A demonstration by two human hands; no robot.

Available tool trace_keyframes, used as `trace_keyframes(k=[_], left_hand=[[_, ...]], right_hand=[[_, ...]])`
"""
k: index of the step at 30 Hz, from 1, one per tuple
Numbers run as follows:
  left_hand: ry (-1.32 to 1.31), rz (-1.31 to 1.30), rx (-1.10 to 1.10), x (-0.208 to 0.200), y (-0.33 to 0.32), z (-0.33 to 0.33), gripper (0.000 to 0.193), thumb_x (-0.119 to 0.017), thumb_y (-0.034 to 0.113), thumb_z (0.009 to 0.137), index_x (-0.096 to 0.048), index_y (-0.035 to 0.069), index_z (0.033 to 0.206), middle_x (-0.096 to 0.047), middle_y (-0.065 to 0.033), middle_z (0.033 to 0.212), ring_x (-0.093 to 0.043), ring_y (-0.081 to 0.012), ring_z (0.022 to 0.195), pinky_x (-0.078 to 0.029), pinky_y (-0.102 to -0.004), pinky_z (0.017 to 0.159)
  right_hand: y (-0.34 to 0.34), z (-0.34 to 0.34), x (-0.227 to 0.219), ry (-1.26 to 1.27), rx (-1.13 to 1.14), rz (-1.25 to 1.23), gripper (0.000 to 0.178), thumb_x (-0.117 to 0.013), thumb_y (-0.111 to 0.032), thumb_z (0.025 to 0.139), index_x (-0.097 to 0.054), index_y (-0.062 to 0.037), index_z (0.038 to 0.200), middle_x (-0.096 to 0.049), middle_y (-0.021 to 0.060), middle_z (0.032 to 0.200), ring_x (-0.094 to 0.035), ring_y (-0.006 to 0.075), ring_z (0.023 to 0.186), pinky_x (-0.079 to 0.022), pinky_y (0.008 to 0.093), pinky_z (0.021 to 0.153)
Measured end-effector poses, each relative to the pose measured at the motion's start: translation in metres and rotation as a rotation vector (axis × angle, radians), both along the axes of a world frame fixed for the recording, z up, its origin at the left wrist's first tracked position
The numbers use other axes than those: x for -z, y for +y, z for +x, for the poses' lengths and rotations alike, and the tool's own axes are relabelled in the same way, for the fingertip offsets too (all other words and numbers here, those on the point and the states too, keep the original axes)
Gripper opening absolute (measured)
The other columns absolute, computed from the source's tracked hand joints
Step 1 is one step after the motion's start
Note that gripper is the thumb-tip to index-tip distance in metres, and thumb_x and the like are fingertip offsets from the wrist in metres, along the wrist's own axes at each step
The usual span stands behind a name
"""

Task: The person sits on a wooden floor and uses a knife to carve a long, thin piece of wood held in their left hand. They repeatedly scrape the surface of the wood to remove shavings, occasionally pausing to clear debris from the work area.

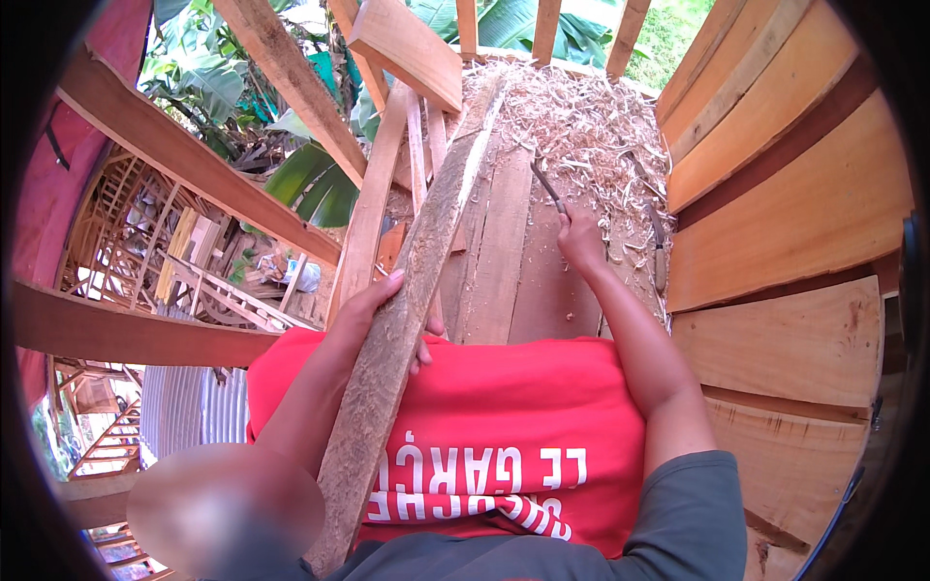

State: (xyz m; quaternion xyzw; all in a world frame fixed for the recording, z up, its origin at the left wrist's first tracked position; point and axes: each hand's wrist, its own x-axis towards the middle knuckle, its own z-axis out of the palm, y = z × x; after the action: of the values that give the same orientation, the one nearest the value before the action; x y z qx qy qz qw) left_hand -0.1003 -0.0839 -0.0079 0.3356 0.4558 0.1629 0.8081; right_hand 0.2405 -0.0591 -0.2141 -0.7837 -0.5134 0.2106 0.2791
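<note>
A long, rough-sawn wooden plank [407,290] slants from beside my body at the lower left up to the far shavings. Its far end shows a paler edge. My left hand [383,315] is wrapped round it near the middle, thumb on the near side and fingertips coming out on the right. In my right hand [579,237], stretched forward over the boards, is a thin dark tool [547,184], narrow and slightly curved. Its far tip is at the edge of the shavings; its exact kind cannot be told. A red cloth [504,407] with white lettering covers my lap.
Curly wood shavings [591,126] lie over the far boards [499,242]. A wooden-handled tool [660,266] rests beside the right wall of planks [775,228]. A wooden block [407,53] juts out above the plank's far end. Slanted timbers [291,82] stand at the left, with plants beyond.
</note>
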Motion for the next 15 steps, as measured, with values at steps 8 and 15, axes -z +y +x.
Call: trace_keyframes(k=[8, 15], left_hand=[[-0.008, -0.01, 0.016, 0.001, 0.001, 0.003, 0.051, -0.038, 0.043, 0.106, -0.048, -0.003, 0.126, -0.066, -0.0189, 0.089, -0.069, -0.026, 0.058, -0.058, -0.0315, 0.043], [0.03, -0.01, 0.016, -0.001, -0.002, 0.002, 0.049, -0.038, 0.043, 0.106, -0.049, 0.0, 0.126, -0.068, -0.0193, 0.089, -0.07, -0.0266, 0.059, -0.058, -0.032, 0.045]], right_hand=[[-0.004, -0.017, 0.03, 0.104, -0.253, 0.174, 0.027, -0.064, -0.013, 0.094, -0.069, -0.0087, 0.121, -0.07, 0.0213, 0.106, -0.067, 0.0368, 0.097, -0.051, 0.0431, 0.086], [0.007, -0.01, 0.034, 0.232, -0.196, 0.14, 0.022, -0.064, -0.014, 0.095, -0.071, -0.0043, 0.113, -0.071, 0.0233, 0.1, -0.068, 0.0383, 0.094, -0.052, 0.0435, 0.086]])
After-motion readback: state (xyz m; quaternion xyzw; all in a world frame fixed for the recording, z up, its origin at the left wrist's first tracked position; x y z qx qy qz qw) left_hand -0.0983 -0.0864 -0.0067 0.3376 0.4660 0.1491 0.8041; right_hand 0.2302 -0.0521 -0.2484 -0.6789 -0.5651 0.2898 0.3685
